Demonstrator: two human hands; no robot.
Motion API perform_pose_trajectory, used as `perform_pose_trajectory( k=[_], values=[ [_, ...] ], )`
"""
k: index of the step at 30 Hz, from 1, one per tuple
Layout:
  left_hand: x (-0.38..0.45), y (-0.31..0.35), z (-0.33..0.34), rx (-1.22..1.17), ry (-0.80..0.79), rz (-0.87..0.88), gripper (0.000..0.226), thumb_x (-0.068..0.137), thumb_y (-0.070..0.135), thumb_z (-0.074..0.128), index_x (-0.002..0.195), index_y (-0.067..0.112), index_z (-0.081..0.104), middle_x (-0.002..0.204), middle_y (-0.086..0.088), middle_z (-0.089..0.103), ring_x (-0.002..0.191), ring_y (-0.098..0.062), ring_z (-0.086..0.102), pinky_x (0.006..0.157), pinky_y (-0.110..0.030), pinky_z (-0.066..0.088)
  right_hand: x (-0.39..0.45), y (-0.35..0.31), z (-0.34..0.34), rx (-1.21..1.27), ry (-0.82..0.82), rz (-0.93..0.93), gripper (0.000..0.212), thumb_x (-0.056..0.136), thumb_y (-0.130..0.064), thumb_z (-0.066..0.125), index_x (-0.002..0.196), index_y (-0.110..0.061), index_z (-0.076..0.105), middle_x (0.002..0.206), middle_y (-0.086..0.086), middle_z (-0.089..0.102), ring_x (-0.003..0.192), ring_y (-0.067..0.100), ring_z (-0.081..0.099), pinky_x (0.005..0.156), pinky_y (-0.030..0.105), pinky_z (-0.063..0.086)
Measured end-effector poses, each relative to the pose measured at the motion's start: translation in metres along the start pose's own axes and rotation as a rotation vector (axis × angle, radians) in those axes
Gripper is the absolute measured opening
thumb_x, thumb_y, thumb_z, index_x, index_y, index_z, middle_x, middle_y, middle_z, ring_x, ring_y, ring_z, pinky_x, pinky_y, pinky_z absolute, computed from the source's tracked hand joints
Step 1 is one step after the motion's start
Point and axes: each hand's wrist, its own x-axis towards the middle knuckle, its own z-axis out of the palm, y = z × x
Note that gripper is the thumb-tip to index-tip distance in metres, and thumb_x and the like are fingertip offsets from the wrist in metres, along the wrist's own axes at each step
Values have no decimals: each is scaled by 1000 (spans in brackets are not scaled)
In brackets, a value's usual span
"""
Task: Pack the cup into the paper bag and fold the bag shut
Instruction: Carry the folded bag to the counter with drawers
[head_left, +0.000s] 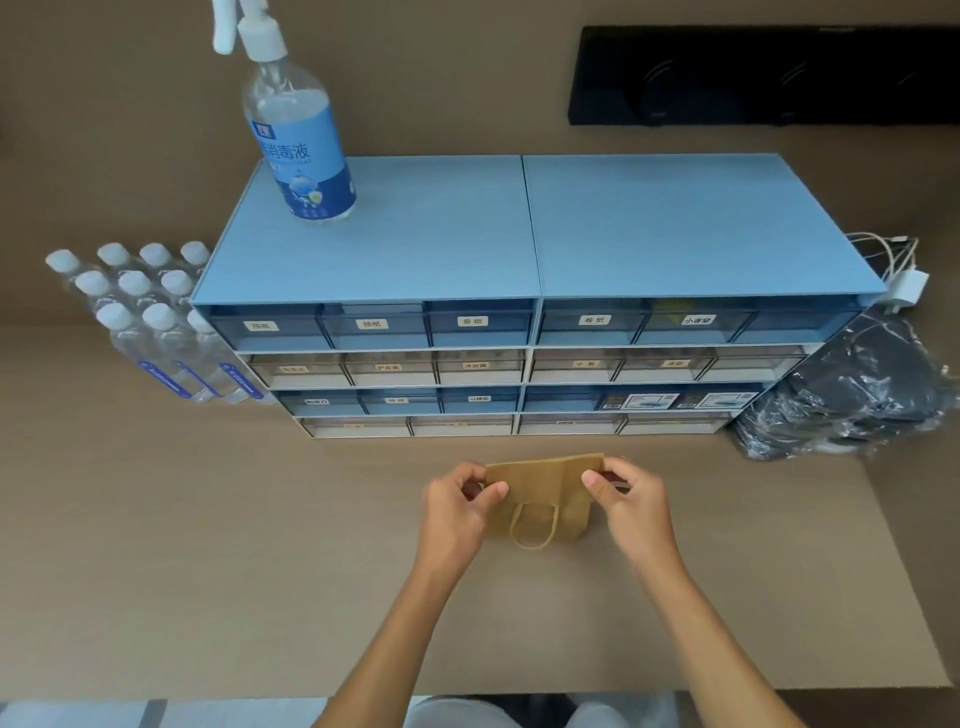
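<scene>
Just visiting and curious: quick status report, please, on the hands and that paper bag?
Left hand and right hand each pinching a top corner of the paper bag. Bag looks flat, handle hanging toward the person. No cup in sight. Nothing in the way.

A brown tabletop (208, 545) carries a blue drawer cabinet (519, 291) just beyond the hands, backed by a tan wall (441, 78) under even light.

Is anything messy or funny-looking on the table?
A little. The cables right of the blue drawer unit lie in a loose tangle, and the dark plastic-wrapped bundle below them is crumpled. Both hands, left hand and right hand, pinch the paper bag; no cup shows.
</scene>
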Motion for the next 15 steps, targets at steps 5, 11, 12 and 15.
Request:
perform_pose_trajectory(
  k=[5, 11, 12, 15],
  values=[
    [1, 3, 14, 13, 33, -19, 29, 81, 9, 76, 63, 27, 62, 51, 14, 50, 48, 0, 41, 50, -18, 36, 7, 10, -11, 8, -21, 20, 27, 85, -4, 67, 77, -29, 72, 82, 2, 74, 68, 2, 62, 64, 11, 49],
    [-2, 7, 12, 43, 39, -47, 28, 82, 8, 74, 65, 24, 59, 54, 9, 49, 49, -3, 41, 52, -20, 37, 14, 17, -10, 4, -72, 6, 20, 85, -9, 67, 82, -28, 73, 86, 0, 73, 73, 4, 62, 67, 13, 48],
    [-2, 7, 11, 47, 35, -52, 24, 83, 8, 74, 68, 22, 61, 55, 6, 50, 51, -5, 42, 54, -22, 39, 14, 18, -10, 6, -80, 8, 20, 85, -10, 67, 84, -30, 72, 87, -2, 73, 74, 4, 62, 68, 15, 48],
    [-3, 9, 9, 67, 24, -56, 7, 83, 12, 74, 83, 17, 70, 60, -5, 54, 57, -14, 47, 58, -28, 42, 14, 16, -11, 5, -94, 29, 19, 86, -14, 67, 94, -30, 71, 93, -3, 72, 86, 12, 63, 76, 27, 51]
  ],
)
